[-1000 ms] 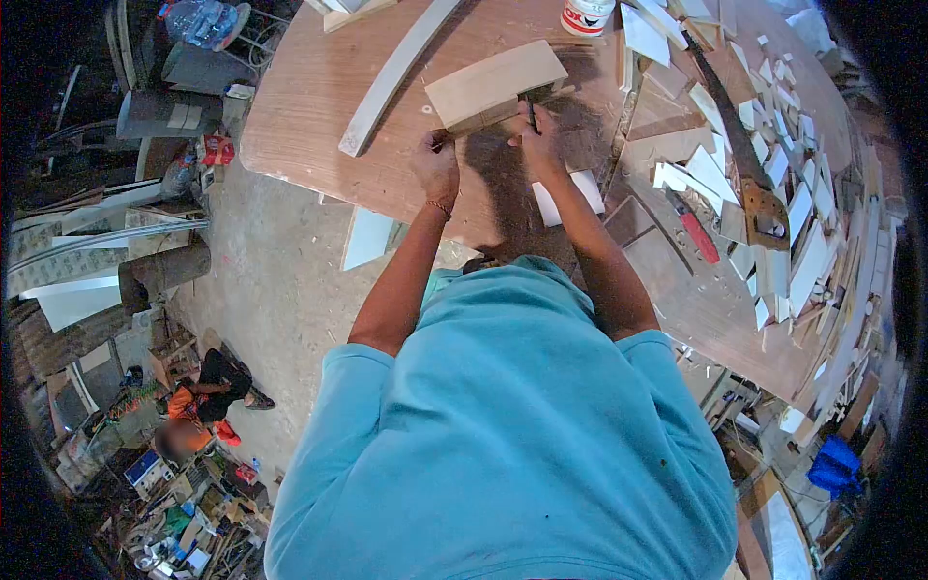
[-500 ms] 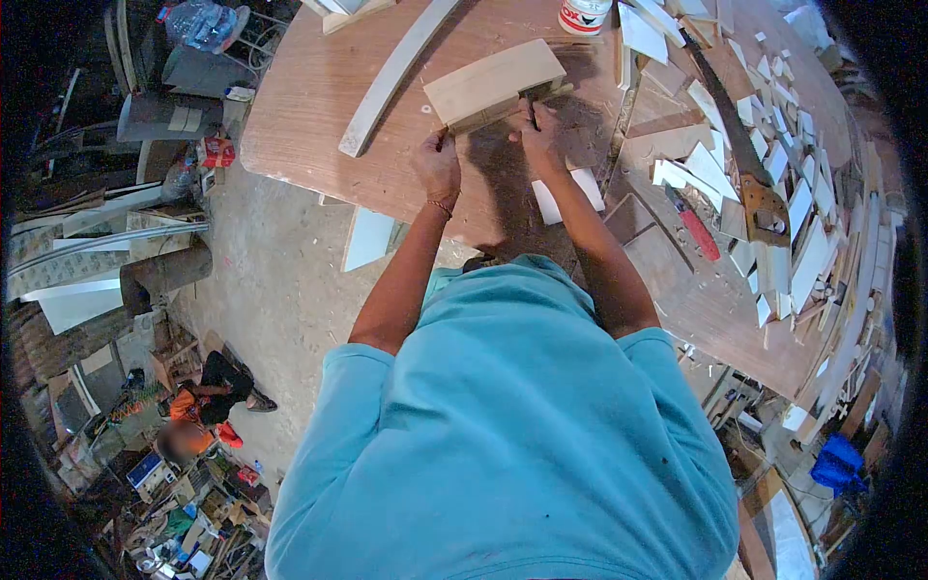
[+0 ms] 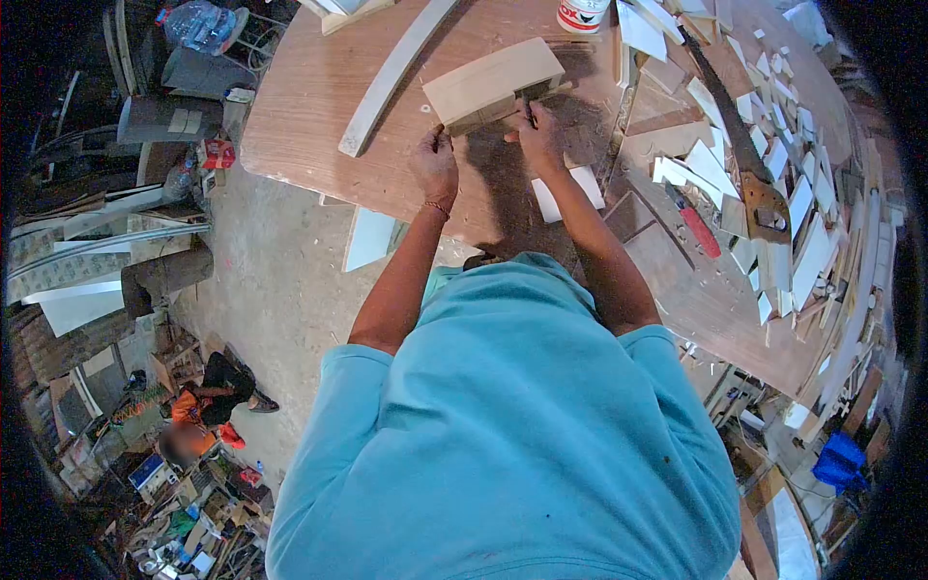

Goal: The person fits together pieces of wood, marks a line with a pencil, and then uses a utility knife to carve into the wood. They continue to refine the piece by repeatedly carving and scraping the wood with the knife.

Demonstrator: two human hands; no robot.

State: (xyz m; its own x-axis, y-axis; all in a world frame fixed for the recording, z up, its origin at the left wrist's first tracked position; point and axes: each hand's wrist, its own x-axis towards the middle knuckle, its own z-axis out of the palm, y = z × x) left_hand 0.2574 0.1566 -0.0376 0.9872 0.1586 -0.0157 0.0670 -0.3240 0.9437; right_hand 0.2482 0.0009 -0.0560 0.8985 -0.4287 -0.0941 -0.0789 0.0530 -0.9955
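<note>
A pale wooden box-like piece (image 3: 495,81) lies on the brown tabletop (image 3: 319,126), its long near side toward me. My left hand (image 3: 434,166) is at its near left corner, fingers curled with the tips against that corner. My right hand (image 3: 539,140) is closed around a thin dark stick-like tool (image 3: 527,104), whose tip points at the near right part of the piece. Its exact kind is too small to tell. Below my right hand lies a white flat offcut (image 3: 568,194), partly covered by my forearm.
A curved wooden strip (image 3: 394,82) lies left of the piece, and a white tub (image 3: 582,14) stands behind. On the right are a handsaw (image 3: 739,135), a red-handled knife (image 3: 698,232) and many white offcuts (image 3: 710,166). A person in orange (image 3: 198,416) sits at lower left.
My left hand has shifted slightly left and toward me at the corner. My right hand stays nearly in place with the dark tool. The wooden piece has hardly moved.
</note>
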